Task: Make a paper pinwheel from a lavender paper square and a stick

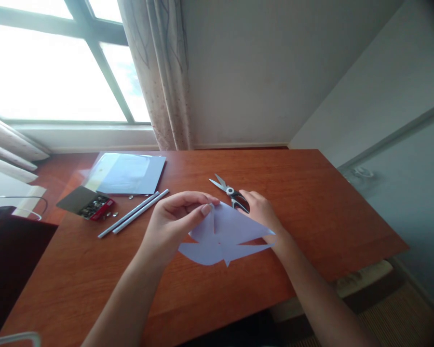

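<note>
My left hand (pixel 183 217) pinches a white paper cutout (pixel 235 226) between thumb and fingers, holding it above the table. The sheet has slits cut inward from its sides and pointed flaps, with a small mark near its middle. Just beyond the paper, a pair of scissors (pixel 230 191) with black and grey handles has its blades apart and pointing away to the left. My right hand (pixel 260 209) is at the scissors' handles, its fingers curled against them. The paper partly hides my right wrist, and some right fingers are out of sight.
Two white paper rolls (pixel 141 213) lie left of my left hand. A small red box (pixel 97 207) of metal pieces stands open, with several loose pieces beside it. Behind lies a plastic-covered pack of sheets (pixel 126 172). The wooden table (pixel 275 168) ends near the wall.
</note>
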The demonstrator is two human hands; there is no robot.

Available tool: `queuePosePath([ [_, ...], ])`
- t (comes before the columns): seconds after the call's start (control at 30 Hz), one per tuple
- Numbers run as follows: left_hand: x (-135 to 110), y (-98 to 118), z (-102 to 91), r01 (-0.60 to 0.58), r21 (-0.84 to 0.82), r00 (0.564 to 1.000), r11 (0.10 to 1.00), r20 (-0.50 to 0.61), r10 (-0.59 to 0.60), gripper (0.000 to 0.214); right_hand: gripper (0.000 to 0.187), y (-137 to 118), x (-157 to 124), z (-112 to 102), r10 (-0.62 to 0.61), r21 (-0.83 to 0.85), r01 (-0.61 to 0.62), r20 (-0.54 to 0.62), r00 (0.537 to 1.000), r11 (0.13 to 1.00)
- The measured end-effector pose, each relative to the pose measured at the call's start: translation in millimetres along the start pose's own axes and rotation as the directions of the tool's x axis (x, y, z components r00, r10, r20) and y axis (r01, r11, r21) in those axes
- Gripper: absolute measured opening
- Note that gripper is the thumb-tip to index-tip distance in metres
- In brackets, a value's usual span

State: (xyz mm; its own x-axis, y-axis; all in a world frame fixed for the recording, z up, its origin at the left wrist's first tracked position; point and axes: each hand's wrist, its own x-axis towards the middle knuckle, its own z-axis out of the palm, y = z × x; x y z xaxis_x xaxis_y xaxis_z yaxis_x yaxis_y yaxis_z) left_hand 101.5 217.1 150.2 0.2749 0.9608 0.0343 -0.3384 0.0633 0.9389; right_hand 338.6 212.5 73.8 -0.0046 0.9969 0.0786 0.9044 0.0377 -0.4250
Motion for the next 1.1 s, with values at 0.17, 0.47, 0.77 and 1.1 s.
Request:
queuePosePath([
  [0.17, 0.6, 1.2, 5.3, 0.003, -0.013, 1.000, 1.000, 0.000, -0.003, 0.009, 0.040, -1.5, -1.9, -2.4, -0.075, 0.016, 0.074, 0.038, 0.996, 0.997],
  [0.47, 0.5, -2.7, 2.6, 0.020, 0.010, 0.998, 1.000, 0.061, -0.020, 0.010, 0.037, -2.5, -1.8, -0.6, -0.011, 0.266, 0.011, -0.003, 1.000, 0.964],
  [0.77, 0.1, 0.7, 3.7, 0.015, -0.003, 0.998, 1.000, 0.065, -0.015, 0.008, 0.046, -20.3, -15.1, -19.3, 0.026, 0.723, -0.225, 0.275, 0.961, 0.653],
  [1.1, 0.6, -1.8, 2.4, 0.038, 0.007, 0.995, 0.999, 0.088, -0.038, 0.009, 0.046, -1.7, -20.9, -18.3, 0.043, 0.697, -0.165, 0.189, 0.981, 0.698],
])
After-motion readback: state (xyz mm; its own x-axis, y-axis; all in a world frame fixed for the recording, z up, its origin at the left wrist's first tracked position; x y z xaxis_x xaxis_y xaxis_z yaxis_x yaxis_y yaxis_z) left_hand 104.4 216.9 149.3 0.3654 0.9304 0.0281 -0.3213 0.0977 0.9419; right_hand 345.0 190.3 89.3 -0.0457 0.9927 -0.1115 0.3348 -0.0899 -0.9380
